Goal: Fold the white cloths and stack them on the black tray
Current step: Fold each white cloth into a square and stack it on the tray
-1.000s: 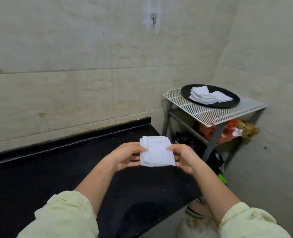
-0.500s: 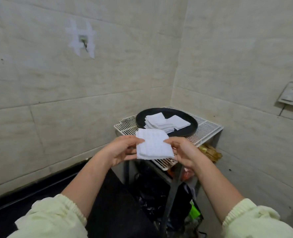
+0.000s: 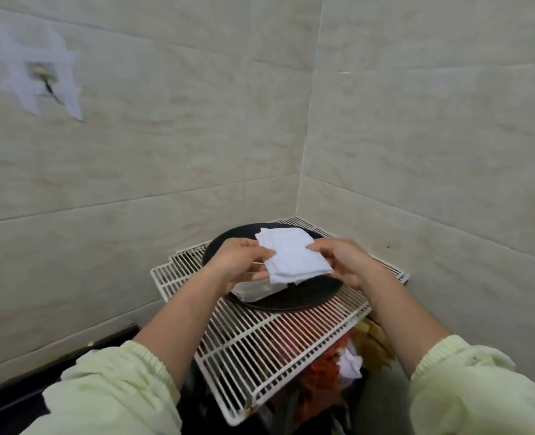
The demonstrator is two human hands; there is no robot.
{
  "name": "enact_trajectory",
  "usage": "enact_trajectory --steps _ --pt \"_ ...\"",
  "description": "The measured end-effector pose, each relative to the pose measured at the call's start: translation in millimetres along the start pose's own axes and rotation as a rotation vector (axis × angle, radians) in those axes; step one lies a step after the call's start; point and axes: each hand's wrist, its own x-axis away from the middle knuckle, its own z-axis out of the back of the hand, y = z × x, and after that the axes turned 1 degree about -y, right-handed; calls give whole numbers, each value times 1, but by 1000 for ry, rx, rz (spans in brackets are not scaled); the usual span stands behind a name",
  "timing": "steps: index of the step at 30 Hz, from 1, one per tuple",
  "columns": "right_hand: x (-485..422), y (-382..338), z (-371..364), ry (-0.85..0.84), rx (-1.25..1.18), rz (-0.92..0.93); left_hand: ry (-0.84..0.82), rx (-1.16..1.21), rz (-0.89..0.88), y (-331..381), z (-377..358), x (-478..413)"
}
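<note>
A folded white cloth [image 3: 294,257] is held level just above the round black tray [image 3: 310,296]. My left hand [image 3: 239,262] pinches its left edge and my right hand [image 3: 343,262] pinches its right edge. Under the cloth lies a stack of folded white cloths [image 3: 256,290] on the tray's left part, mostly hidden by my left hand and the held cloth. The tray rests on a white wire rack [image 3: 275,350] in the corner of the room.
Tiled walls meet in a corner right behind the rack. A black counter [image 3: 24,403] lies at the lower left. Below the rack sit an orange bag [image 3: 322,372] and other clutter. A taped wall hook [image 3: 40,80] is on the left wall.
I turned right from the black counter toward the rack. Both hands carried the folded cloth forward until it hovers over the stack on the tray.
</note>
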Motion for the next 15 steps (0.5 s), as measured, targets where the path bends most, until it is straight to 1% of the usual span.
enact_trajectory --steps 3,8,15 --pt "-46 -8 23 -21 92 -9 84 -8 11 3 -23 -38" --pt "-106 -9 50 -28 216 28 204 -79 31 4 -54 -83" --pt "-161 16 69 -112 363 21 326 -211 157 -10 -70 -123"
